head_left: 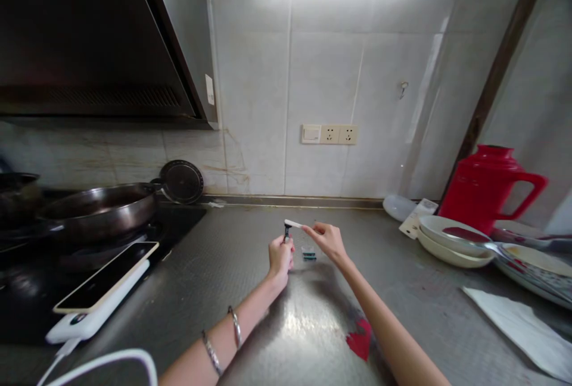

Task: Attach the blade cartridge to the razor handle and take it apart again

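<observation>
My left hand is closed around the dark handle of a small razor-like tool, held upright over the steel counter. My right hand pinches a small white flat piece at the top of that handle. A small dark and teal packet lies on the counter just beneath and between both hands. Two bracelets sit on my left forearm.
A phone on a white power bank lies at the left with a white cable. A dark pan sits on the stove. Stacked plates, a red jug and a white paper are at the right.
</observation>
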`<state>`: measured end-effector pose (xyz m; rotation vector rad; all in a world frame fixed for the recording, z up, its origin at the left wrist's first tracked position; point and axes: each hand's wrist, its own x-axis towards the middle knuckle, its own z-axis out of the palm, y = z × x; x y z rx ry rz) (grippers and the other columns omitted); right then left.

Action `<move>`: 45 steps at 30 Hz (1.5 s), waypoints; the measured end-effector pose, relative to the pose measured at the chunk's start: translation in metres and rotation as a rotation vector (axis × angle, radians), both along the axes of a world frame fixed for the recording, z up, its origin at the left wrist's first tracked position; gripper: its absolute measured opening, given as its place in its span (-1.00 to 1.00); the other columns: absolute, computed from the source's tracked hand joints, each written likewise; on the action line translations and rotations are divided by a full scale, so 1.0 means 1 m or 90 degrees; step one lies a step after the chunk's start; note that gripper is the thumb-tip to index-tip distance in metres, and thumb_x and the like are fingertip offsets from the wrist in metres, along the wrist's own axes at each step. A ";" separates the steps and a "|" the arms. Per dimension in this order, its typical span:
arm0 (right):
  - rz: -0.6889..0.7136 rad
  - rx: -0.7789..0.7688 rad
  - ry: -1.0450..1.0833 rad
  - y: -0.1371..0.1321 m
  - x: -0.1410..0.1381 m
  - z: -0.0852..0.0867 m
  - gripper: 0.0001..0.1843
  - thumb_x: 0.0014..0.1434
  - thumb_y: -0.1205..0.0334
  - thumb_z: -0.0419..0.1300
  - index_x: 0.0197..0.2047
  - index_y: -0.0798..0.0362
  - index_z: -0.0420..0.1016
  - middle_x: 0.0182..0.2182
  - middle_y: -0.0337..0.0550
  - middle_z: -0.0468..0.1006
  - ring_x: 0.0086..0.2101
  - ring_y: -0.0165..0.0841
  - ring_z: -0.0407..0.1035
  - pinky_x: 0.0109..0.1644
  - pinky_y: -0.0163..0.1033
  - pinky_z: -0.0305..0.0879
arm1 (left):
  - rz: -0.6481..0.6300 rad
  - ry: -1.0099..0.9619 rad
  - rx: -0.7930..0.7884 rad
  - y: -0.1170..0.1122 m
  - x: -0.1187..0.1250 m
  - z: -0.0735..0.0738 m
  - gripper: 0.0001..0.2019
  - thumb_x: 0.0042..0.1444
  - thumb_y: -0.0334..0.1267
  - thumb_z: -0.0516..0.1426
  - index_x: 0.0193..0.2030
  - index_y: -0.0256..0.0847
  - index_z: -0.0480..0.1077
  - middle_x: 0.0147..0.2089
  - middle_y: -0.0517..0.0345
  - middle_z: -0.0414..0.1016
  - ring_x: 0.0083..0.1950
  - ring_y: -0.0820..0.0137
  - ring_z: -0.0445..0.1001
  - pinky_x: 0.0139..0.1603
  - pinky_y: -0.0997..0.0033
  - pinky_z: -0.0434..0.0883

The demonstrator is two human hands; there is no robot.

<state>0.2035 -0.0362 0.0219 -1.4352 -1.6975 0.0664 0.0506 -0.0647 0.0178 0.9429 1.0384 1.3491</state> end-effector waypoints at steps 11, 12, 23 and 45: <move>0.020 0.001 0.022 -0.003 0.014 -0.006 -0.38 0.02 -0.31 -0.01 -0.59 0.09 0.45 -0.69 -0.24 0.30 -0.57 -0.44 0.15 -0.49 -0.36 -0.01 | -0.007 0.033 0.001 -0.002 0.004 -0.004 -0.79 -0.09 -0.21 0.11 -0.32 -0.29 0.36 -0.69 0.42 0.11 -0.80 0.67 -0.04 -0.80 0.61 -0.14; 0.023 -0.011 0.022 -0.002 0.015 -0.007 -0.38 0.01 -0.32 -0.01 -0.60 0.09 0.45 -0.69 -0.24 0.30 -0.58 -0.44 0.15 -0.50 -0.36 -0.01 | -0.011 0.030 0.004 -0.002 0.005 -0.005 -0.79 -0.09 -0.21 0.12 -0.31 -0.28 0.36 -0.69 0.42 0.12 -0.80 0.67 -0.04 -0.80 0.61 -0.14; 0.036 -0.020 0.071 -0.003 0.016 -0.007 -0.41 0.00 -0.30 0.03 -0.59 0.08 0.45 -0.68 -0.26 0.29 -0.56 -0.44 0.15 -0.50 -0.36 -0.02 | -0.021 0.036 0.009 -0.002 0.007 -0.009 -0.77 -0.09 -0.24 0.11 -0.26 -0.28 0.36 -0.67 0.41 0.14 -0.78 0.67 -0.03 -0.79 0.63 -0.13; 0.063 -0.072 0.177 -0.008 0.027 -0.001 -0.44 -0.05 -0.28 0.10 -0.63 0.11 0.42 -0.71 -0.27 0.29 -0.60 -0.46 0.12 -0.52 -0.35 -0.03 | -0.034 0.050 0.097 -0.003 0.005 -0.009 -0.68 -0.06 -0.20 0.10 -0.14 -0.29 0.39 -0.64 0.38 0.18 -0.76 0.66 -0.01 -0.75 0.62 -0.05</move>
